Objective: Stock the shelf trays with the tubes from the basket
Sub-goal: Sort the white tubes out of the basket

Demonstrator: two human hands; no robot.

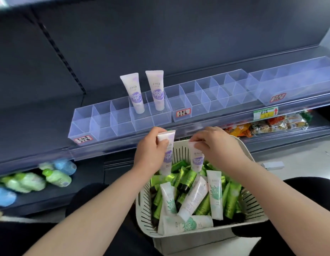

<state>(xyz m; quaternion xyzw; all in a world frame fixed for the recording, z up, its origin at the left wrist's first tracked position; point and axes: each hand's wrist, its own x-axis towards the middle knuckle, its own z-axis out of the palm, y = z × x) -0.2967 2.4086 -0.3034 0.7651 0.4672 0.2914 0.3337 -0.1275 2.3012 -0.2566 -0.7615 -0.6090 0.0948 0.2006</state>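
Tubes (167, 154) white, purple print — basket (250, 182) cream, slotted

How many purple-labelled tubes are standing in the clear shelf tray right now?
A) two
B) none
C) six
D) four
A: one purple tube and a second purple tube stand in neighbouring compartments of the clear tray.

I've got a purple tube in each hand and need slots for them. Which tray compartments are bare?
In the left tray, the compartments left of the two standing purple tubes are bare, and so are the front ones before them. The middle tray and right tray hold nothing. The basket is crowded with tubes.
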